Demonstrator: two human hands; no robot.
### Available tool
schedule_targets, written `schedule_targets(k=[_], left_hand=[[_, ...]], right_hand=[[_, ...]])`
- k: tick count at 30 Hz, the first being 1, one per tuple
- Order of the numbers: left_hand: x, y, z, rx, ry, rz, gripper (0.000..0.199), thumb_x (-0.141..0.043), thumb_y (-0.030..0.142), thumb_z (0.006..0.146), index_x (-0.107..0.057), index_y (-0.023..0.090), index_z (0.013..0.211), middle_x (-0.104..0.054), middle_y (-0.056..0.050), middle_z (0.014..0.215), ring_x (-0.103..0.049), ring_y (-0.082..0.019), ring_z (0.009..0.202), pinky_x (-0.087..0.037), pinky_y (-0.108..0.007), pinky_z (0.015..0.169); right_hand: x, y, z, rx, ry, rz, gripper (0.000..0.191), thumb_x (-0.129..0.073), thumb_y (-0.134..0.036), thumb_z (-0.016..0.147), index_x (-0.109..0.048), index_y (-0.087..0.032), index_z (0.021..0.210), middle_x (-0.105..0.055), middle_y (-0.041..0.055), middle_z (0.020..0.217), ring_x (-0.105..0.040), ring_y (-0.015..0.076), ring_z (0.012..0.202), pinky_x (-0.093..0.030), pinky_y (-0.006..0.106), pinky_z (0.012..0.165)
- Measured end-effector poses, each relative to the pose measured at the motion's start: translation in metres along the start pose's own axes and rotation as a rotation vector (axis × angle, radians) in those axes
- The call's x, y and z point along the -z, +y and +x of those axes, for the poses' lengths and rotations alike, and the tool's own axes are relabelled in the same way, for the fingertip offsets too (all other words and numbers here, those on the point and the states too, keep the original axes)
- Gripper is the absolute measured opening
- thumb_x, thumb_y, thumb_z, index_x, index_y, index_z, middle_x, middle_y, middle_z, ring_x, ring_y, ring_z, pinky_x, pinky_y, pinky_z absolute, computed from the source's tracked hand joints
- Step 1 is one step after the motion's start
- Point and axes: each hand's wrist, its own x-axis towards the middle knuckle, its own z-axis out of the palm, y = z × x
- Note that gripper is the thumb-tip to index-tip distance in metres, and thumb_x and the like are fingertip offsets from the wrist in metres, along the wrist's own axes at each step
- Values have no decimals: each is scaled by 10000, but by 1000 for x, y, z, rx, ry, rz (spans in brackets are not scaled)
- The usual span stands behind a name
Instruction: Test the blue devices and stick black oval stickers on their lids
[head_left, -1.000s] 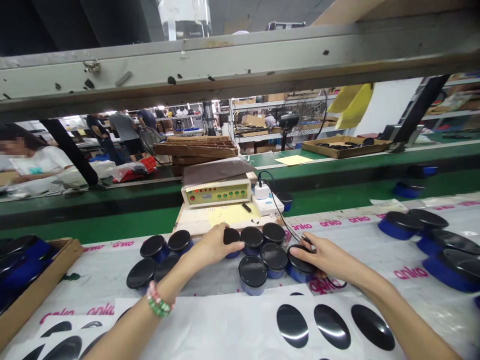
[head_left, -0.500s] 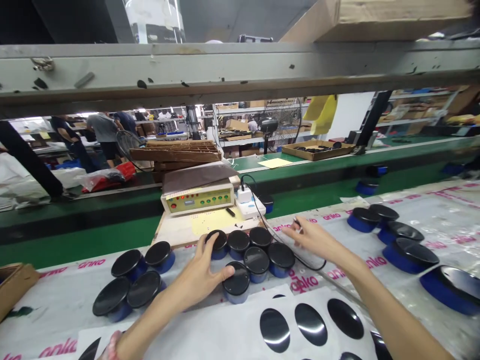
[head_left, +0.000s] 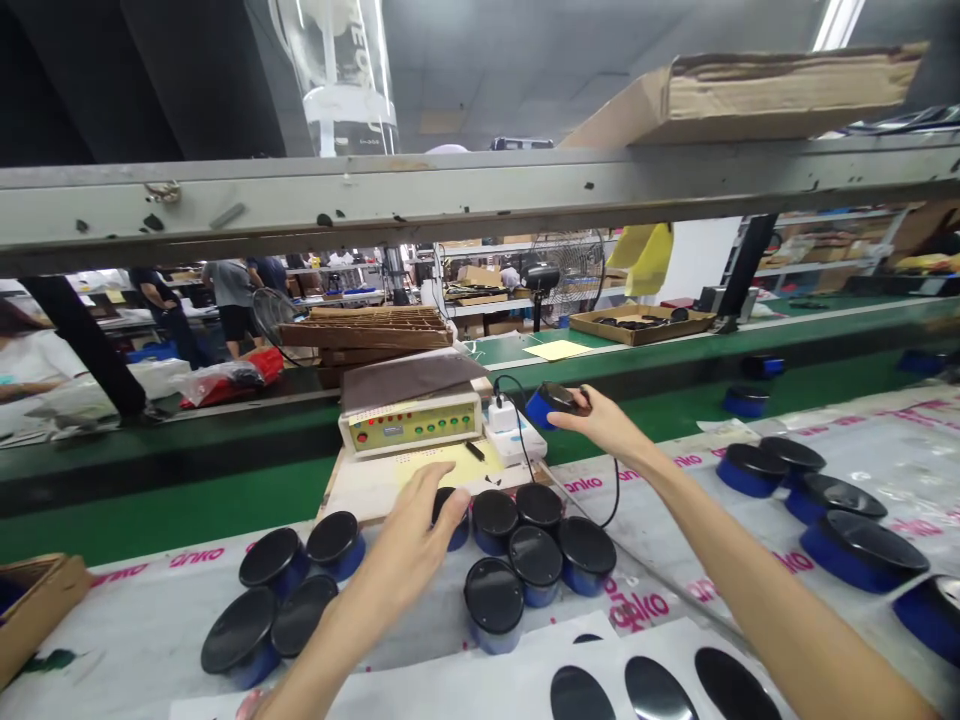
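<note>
My right hand grips a round blue container with a black top at the green belt, beside the white plug. My left hand is held with thumb and fingers apart, partly hiding a black-topped blue container; whether it touches it I cannot tell. Right of that hand, several similar containers stand close together on the printed plastic sheet. Another group stands left of my left forearm. In front lies a white sheet with black ovals.
Behind the containers is a control box with lit buttons, next to a white plug with a looping black cable. More containers stand at right. A grey shelf beam crosses overhead. People stand in the background.
My right hand has moved up and away from me and now grips a blue container by the belt. My left hand has lifted off its container group slightly leftward. The view tilted up.
</note>
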Motion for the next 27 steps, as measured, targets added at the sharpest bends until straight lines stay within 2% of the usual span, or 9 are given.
schedule_targets(k=[2, 4, 5, 7, 11, 13, 16, 24, 27], left_hand=[[-7, 12, -3, 93, -108, -494, 639, -325, 668, 856, -423, 225, 1305, -463, -141, 1339, -502, -278, 1170, -455, -437, 936], [-14, 22, -8, 254, -372, -942, 752, -239, 729, 832, -427, 177, 1307, -561, -181, 1216, -628, -272, 992, -552, -365, 739], [-15, 25, -10, 326, -518, -1093, 797, -221, 742, 824, -462, 131, 1276, -611, -196, 1121, -668, -264, 890, -561, -310, 641], [-12, 28, -13, 421, -713, -1241, 798, -245, 711, 846, -547, 44, 1165, -670, -197, 938, -697, -230, 736, -536, -218, 522], [6, 25, -15, 433, -508, -1313, 486, -457, 494, 895, -608, 60, 1054, -698, -133, 910, -695, -200, 756, -573, -276, 694], [12, 23, -17, 401, -400, -1300, 363, -588, 388, 845, -616, 77, 1029, -693, -124, 977, -681, -219, 854, -543, -351, 838], [13, 23, -20, 319, -398, -1229, 366, -684, 316, 768, -604, 84, 1038, -685, -131, 999, -664, -235, 906, -512, -364, 878], [14, 30, -29, 140, -470, -973, 561, -749, 354, 691, -500, 173, 1161, -628, -110, 1088, -629, -270, 971, -489, -366, 835], [14, 33, -33, 28, -352, -729, 525, -657, 477, 770, -483, 199, 1180, -580, -98, 1171, -563, -267, 1080, -429, -376, 929]], right_hand=[[3, -30, -33, 95, -55, 117, 429, -611, -570, 723, -377, -215, 783, -606, 33, 1004, -585, 188, 856, -478, 292, 691], [-3, -60, -70, 238, -227, 288, 488, -664, -565, 658, -317, -230, 732, -602, 38, 1025, -593, 196, 859, -477, 274, 657], [-6, -72, -88, 274, -310, 288, 438, -682, -501, 677, -345, -232, 752, -605, 32, 1001, -596, 189, 842, -471, 265, 637], [-11, -88, -115, 323, -263, 100, 351, -689, -410, 709, -391, -238, 781, -590, -8, 795, -568, 155, 674, -428, 245, 549], [-9, -95, -140, 384, -65, -98, 226, -354, -355, 934, -366, -251, 734, -425, -54, 531, -408, 132, 431, -332, 255, 419], [-7, -96, -143, 448, -83, -101, 272, -239, -289, 962, -420, -254, 762, -488, -29, 573, -474, 143, 468, -375, 261, 443], [-12, -102, -147, 576, -58, -154, 223, -326, -241, 949, -517, -256, 834, -591, 1, 684, -577, 158, 583, -439, 264, 529], [-25, -103, -154, 700, 106, -240, 110, -433, -185, 932, -533, -211, 893, -626, 13, 699, -596, 157, 586, -414, 281, 525], [-23, -102, -156, 693, 130, -324, 128, -429, -190, 932, -540, -204, 869, -597, 4, 623, -577, 161, 515, -383, 292, 467]])
